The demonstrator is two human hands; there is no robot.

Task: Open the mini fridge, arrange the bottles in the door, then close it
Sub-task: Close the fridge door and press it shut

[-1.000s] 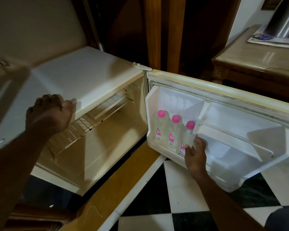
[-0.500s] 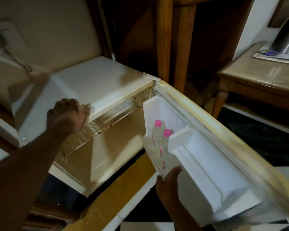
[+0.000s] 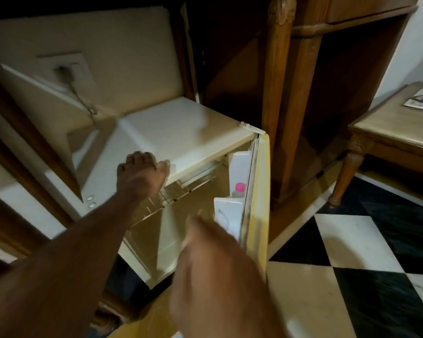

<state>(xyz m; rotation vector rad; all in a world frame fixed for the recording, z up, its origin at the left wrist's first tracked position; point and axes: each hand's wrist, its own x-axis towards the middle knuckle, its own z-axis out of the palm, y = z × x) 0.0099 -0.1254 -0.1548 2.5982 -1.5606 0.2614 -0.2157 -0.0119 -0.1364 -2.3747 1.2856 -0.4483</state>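
Observation:
The cream mini fridge (image 3: 181, 132) stands low in a wooden cabinet. Its door (image 3: 263, 191) is swung most of the way in and shows edge-on. One bottle with a pink cap (image 3: 239, 187) stands in the door's white shelf; any others are hidden behind the shelf wall. My left hand (image 3: 142, 174) holds the front edge of the fridge's top, fingers on top and thumb at the lip. My right hand (image 3: 205, 240) is blurred, low against the door's inner panel; its grip cannot be made out.
A wire shelf (image 3: 181, 189) shows inside the fridge. A carved wooden post (image 3: 277, 93) rises just right of the door hinge. A side table (image 3: 388, 128) with papers stands far right on the black-and-white tiled floor (image 3: 352, 240). A wall socket (image 3: 64, 69) is behind the fridge.
The door has swung from wide open to nearly edge-on, hiding all but one bottle. My right hand moved left with it. My left hand stayed on the fridge top.

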